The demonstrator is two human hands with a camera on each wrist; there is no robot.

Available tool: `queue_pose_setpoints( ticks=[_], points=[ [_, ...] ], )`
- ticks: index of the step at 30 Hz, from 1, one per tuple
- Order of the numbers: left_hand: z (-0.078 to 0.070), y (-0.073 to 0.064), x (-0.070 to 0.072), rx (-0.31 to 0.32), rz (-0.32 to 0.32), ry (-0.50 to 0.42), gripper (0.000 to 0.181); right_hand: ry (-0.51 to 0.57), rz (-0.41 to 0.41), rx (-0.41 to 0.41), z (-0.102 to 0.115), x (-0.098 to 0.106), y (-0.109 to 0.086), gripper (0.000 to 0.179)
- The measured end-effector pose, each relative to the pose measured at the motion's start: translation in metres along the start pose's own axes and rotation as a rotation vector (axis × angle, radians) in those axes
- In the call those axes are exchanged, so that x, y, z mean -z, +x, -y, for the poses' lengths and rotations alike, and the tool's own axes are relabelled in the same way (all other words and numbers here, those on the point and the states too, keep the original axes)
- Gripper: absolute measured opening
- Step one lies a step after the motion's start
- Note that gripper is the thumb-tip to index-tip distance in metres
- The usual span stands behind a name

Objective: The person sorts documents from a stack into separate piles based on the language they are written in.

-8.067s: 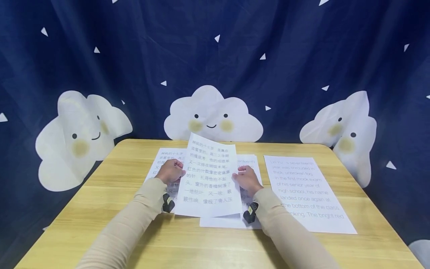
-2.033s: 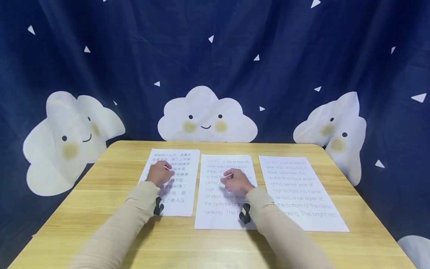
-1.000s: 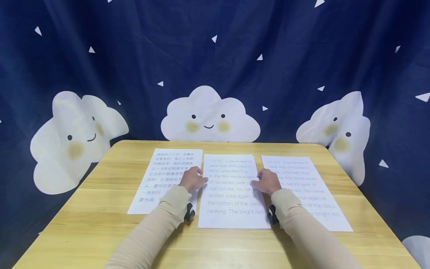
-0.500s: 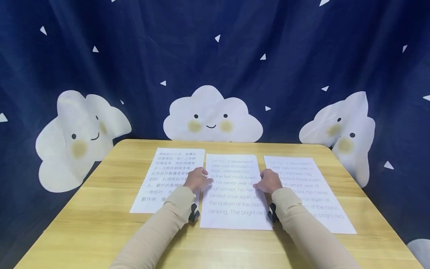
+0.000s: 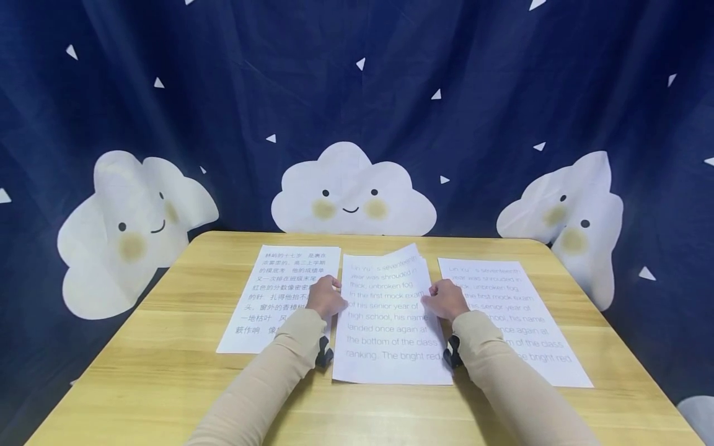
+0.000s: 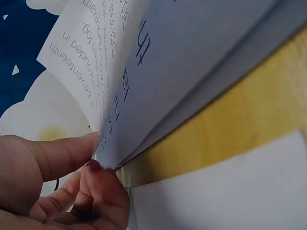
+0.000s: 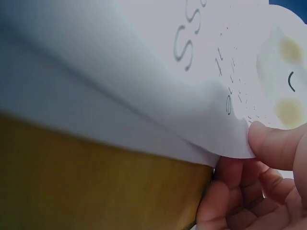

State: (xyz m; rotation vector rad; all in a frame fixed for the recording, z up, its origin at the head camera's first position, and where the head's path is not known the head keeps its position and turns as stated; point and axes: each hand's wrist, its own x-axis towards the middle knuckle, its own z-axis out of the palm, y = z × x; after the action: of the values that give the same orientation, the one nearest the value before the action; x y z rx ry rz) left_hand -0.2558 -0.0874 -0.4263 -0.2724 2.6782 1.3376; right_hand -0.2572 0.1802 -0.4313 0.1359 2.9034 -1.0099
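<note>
A sheet of paper [image 5: 387, 337] with printed English text lies at the middle of the three page positions, bowed and a little raised, its far right corner sticking up. My left hand [image 5: 326, 297] pinches its left edge; in the left wrist view the thumb [image 6: 67, 151] presses the edge against the curled fingers. On the opposite edge my right hand [image 5: 446, 300] pinches it, thumb [image 7: 276, 143] on top and fingers beneath in the right wrist view. Under the bowed sheet, another white paper layer [image 7: 96, 112] shows just below it.
Left of the middle pages lies a pile of sheets [image 5: 284, 266] with Chinese text, partly under my left hand and sleeve. To the right is another English page [image 5: 535, 334], partly covered by my right forearm. All rest on a wooden table [image 5: 139, 371] before a dark blue cloud-patterned curtain [image 5: 223, 74].
Earlier, both hands held up a Chinese-text sheet, which then lay on the left pile. They moved right to the middle pages. Since half a second ago the top sheet has bowed and lifted.
</note>
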Motion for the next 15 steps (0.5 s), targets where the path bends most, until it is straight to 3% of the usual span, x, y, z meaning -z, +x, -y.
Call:
queue_pose_setpoints(
  ticks=[7, 15],
  points=[
    [0.0004, 0.0027, 0.0, 0.01, -0.002, -0.01, 0.039, 0.011, -0.011, -0.007, -0.0015, 0.0056, -0.0014, 0.015],
    [-0.0028, 0.0019, 0.001, -0.026, -0.022, 0.004, 0.031, 0.068, 0.093, -0.079, 0.0012, 0.0098, -0.0042, 0.028]
  ],
)
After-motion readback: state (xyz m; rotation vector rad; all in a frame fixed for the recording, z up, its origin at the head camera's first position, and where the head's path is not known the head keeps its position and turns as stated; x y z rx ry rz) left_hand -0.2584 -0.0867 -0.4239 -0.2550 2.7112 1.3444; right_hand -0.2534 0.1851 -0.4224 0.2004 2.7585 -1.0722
